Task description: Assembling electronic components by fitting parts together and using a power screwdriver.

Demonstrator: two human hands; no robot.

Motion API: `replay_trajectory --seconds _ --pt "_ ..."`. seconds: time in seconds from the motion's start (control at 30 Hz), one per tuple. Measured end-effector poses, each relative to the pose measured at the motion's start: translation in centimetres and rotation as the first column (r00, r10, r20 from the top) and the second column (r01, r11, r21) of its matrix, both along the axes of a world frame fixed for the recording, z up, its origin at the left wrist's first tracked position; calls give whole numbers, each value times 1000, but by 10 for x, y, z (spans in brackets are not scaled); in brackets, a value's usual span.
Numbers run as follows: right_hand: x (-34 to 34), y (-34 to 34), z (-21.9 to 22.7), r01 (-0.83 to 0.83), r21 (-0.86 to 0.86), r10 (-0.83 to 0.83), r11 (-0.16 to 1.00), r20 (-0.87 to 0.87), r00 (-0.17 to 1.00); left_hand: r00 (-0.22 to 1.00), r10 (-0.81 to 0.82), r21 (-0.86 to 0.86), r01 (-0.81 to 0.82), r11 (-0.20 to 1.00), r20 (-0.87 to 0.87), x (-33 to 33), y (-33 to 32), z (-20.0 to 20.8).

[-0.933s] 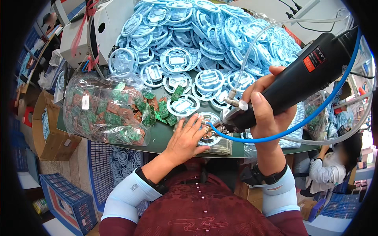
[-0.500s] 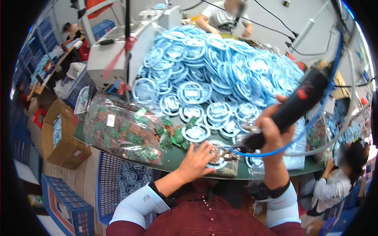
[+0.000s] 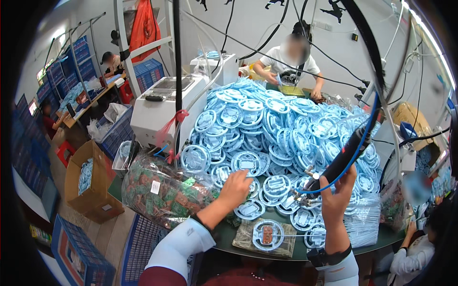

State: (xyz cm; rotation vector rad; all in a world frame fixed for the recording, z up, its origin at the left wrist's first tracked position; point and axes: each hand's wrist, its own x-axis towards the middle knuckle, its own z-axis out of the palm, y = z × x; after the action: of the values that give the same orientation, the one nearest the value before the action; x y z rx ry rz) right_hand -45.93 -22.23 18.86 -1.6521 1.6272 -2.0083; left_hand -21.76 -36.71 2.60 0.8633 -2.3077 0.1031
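My left hand (image 3: 234,191) is over the near edge of a big heap of light-blue round plastic parts (image 3: 267,128), its fingers bent together; their tips are partly hidden. My right hand (image 3: 339,193) is curled around the lower part of a black powered screwdriver (image 3: 344,155) with a blue hose, its tip pointing down and left. Between my arms, one blue round part (image 3: 259,234) lies flat on a brownish pad (image 3: 241,244). A small brown circuit board (image 3: 268,235) sits in its middle, and a thin pale strip stretches right from it.
A clear bag of green and brown circuit boards (image 3: 164,193) is at the left of the table. Behind it stands a white machine (image 3: 164,107). A co-worker (image 3: 293,59) sits across the heap, another at lower right. Blue crates (image 3: 78,252) and a cardboard box (image 3: 88,183) are on the floor.
My left hand has left the part on the pad and moved up to the heap's edge. My right hand and the screwdriver have lifted away from that part. The view has tilted upward.
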Motion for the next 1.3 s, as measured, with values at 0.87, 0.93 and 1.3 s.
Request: replay_trajectory --seconds 0.87,0.93,1.3 --pt "-139 85 -118 521 201 -382 829 -476 792 915 400 515 -369 774 55 12 -153 8" --pt "-167 51 -123 562 106 -420 820 -556 717 922 381 522 -361 773 73 29 -141 14" --pt "-218 -68 -99 414 364 -177 834 -535 826 973 30 483 86 871 -228 6 29 35"
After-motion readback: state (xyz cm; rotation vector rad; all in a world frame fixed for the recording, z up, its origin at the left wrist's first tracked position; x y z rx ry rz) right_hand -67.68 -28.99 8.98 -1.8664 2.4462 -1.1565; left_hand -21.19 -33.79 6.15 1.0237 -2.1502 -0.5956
